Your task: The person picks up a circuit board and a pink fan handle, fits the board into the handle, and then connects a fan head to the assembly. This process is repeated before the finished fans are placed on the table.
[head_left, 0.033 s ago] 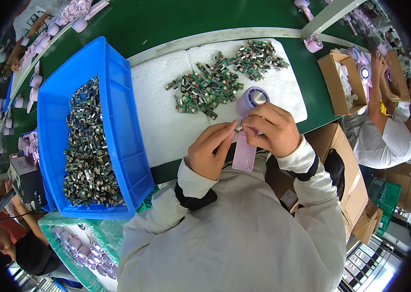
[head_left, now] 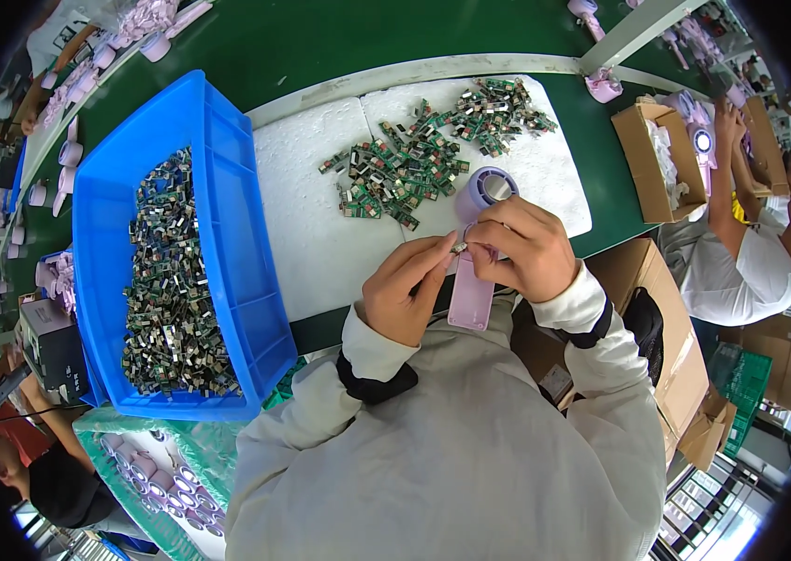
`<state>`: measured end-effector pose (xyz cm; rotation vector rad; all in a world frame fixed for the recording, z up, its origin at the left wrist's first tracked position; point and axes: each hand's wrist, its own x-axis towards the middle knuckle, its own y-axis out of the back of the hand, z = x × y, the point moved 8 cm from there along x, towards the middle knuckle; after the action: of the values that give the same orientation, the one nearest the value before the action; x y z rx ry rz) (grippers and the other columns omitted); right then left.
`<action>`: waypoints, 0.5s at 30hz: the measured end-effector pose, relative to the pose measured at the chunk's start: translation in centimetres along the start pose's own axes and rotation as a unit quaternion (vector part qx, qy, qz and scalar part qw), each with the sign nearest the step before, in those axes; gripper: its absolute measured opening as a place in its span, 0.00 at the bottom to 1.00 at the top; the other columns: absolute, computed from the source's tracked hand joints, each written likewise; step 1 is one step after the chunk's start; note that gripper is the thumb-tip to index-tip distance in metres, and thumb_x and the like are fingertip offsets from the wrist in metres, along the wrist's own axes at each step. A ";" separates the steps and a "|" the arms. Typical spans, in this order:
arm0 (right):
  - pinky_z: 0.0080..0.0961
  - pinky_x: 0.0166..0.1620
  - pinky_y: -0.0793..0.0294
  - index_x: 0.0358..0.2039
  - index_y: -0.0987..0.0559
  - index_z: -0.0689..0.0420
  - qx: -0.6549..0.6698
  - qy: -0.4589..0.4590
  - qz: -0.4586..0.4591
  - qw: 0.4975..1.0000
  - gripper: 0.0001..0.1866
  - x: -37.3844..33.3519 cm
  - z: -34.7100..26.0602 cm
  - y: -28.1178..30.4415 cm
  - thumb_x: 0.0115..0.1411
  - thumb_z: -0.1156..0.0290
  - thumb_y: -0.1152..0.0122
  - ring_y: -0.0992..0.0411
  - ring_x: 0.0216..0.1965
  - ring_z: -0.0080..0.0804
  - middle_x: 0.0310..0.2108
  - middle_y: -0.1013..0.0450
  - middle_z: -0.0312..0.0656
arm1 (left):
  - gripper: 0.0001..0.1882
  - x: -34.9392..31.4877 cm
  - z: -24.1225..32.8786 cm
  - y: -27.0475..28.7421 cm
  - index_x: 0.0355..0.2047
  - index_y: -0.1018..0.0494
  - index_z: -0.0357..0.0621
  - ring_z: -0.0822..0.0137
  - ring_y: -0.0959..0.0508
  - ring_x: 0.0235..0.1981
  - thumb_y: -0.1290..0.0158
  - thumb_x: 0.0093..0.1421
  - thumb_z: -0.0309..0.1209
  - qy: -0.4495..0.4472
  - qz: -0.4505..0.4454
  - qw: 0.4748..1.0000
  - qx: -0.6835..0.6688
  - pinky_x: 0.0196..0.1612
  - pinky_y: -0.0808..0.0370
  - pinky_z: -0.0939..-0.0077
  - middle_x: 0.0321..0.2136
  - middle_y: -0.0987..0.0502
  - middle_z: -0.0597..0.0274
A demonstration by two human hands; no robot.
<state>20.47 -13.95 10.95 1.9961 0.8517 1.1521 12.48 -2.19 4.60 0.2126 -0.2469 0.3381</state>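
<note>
Above the handle of a lilac handheld fan point(head_left: 471, 297), my left hand point(head_left: 406, 285) and my right hand point(head_left: 528, 248) meet fingertip to fingertip. Both are closed in a pinch at a small metallic-looking piece point(head_left: 458, 248), likely a small circuit board, mostly covered by the fingers. The fan's round head point(head_left: 486, 191) points away from me and rests at the near edge of a white foam board point(head_left: 311, 168). Beyond it, many small green circuit boards point(head_left: 395, 173) lie in a loose heap on the foam.
To the left stands a blue bin point(head_left: 250, 271) holding a deep pile of circuit boards point(head_left: 171, 290). Lower left, a green-lined crate point(head_left: 101, 425) contains several lilac fan heads. Cardboard boxes point(head_left: 671, 346) sit at my right, and a person point(head_left: 732, 262) works beyond them. A pale rail point(head_left: 414, 70) crosses behind the foam.
</note>
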 end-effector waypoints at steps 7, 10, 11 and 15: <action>0.29 0.29 0.26 0.30 0.21 0.59 0.043 -0.035 0.002 0.998 0.12 0.1 0.5 -0.2 0.42 0.81 0.34 0.27 0.26 0.36 0.30 0.27 0.40 | 0.15 -0.1 -0.3 0.0 0.51 0.22 0.40 0.66 0.19 0.39 0.46 0.65 0.21 0.009 -0.009 1.000 -0.010 0.41 0.23 0.78 0.44 0.20 0.52; 0.29 0.29 0.26 0.30 0.21 0.59 0.054 -0.052 0.010 0.997 0.11 -0.1 0.7 -0.2 0.43 0.80 0.34 0.27 0.25 0.36 0.29 0.27 0.40 | 0.15 0.0 -0.1 0.0 0.51 0.23 0.40 0.66 0.19 0.39 0.47 0.65 0.21 0.008 -0.013 1.000 -0.016 0.41 0.23 0.79 0.44 0.20 0.52; 0.29 0.29 0.26 0.30 0.21 0.59 0.054 -0.051 0.011 0.997 0.11 -0.3 0.5 -0.1 0.43 0.80 0.34 0.27 0.25 0.36 0.29 0.27 0.40 | 0.15 -0.1 0.0 0.0 0.51 0.22 0.41 0.66 0.19 0.39 0.47 0.65 0.21 0.016 -0.017 1.000 -0.009 0.41 0.23 0.78 0.44 0.20 0.52; 0.29 0.29 0.26 0.30 0.21 0.60 0.069 -0.053 0.011 0.996 0.10 0.0 0.7 -0.1 0.43 0.80 0.35 0.27 0.25 0.36 0.29 0.27 0.40 | 0.15 0.5 -0.1 0.2 0.52 0.22 0.42 0.65 0.18 0.40 0.47 0.65 0.20 0.013 -0.016 1.000 0.003 0.41 0.23 0.78 0.44 0.21 0.52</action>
<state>21.06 -13.99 10.61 2.1629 0.8768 1.0143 12.90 -1.88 4.70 0.2172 -0.2168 0.3103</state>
